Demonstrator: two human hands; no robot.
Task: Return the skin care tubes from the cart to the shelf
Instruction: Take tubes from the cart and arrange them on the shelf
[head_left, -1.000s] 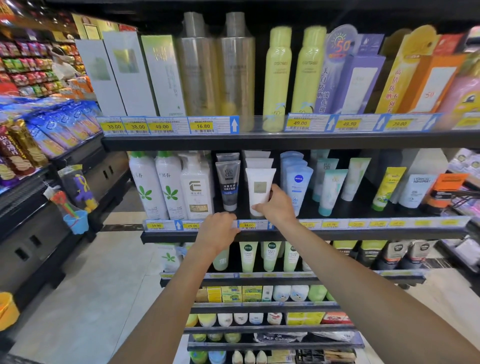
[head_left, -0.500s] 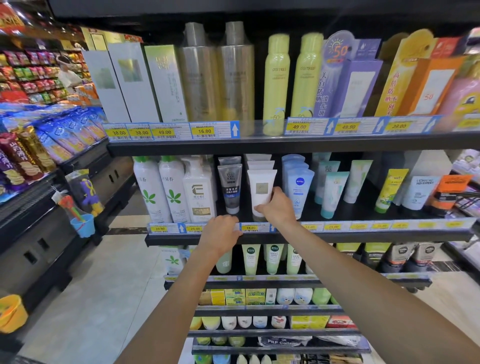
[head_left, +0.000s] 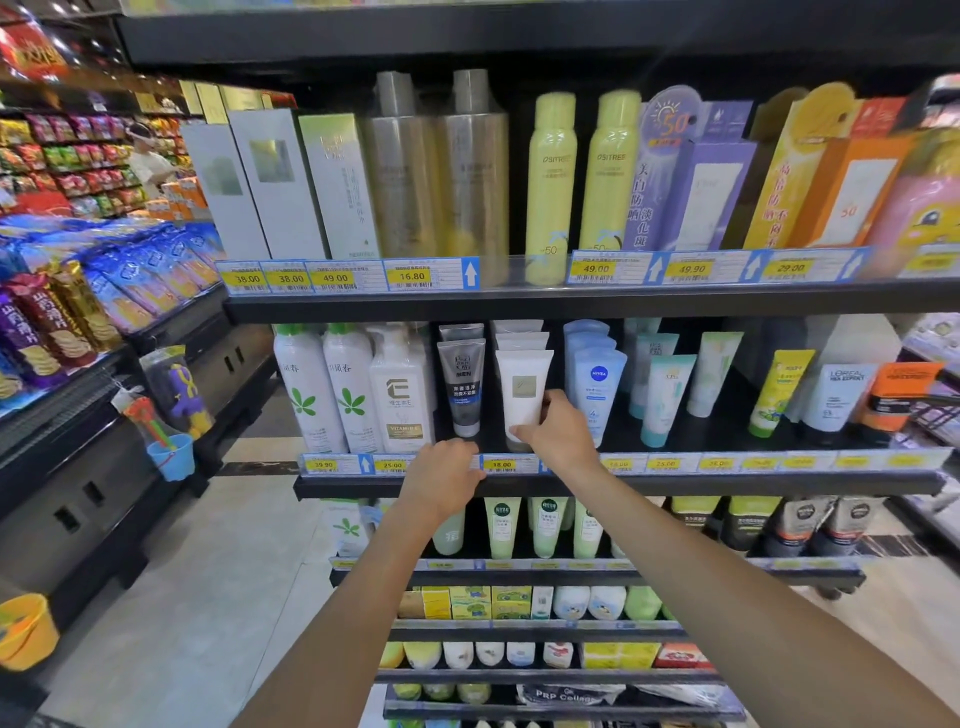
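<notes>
A white skin care tube (head_left: 523, 387) stands cap-down at the front of its row on the middle shelf (head_left: 727, 482), between a grey men's tube (head_left: 462, 384) and a blue Nivea tube (head_left: 597, 384). My right hand (head_left: 563, 434) grips the white tube's lower end, thumb on its front. My left hand (head_left: 441, 480) rests against the shelf's front price rail below the grey tube, holding nothing that I can see. Its fingers are hidden behind the back of the hand. No cart shows.
Tall bottles and boxes fill the upper shelf (head_left: 519, 306). More tubes line the lower shelves (head_left: 519, 574). A snack display (head_left: 78, 312) and a hanging toy bucket (head_left: 171, 457) stand left, across a tiled aisle floor. A person (head_left: 148, 161) stands far left.
The view has tilted slightly, so the shelves sit lower in frame. Both hands stay where they were, the right on the white tube and the left at the rail.
</notes>
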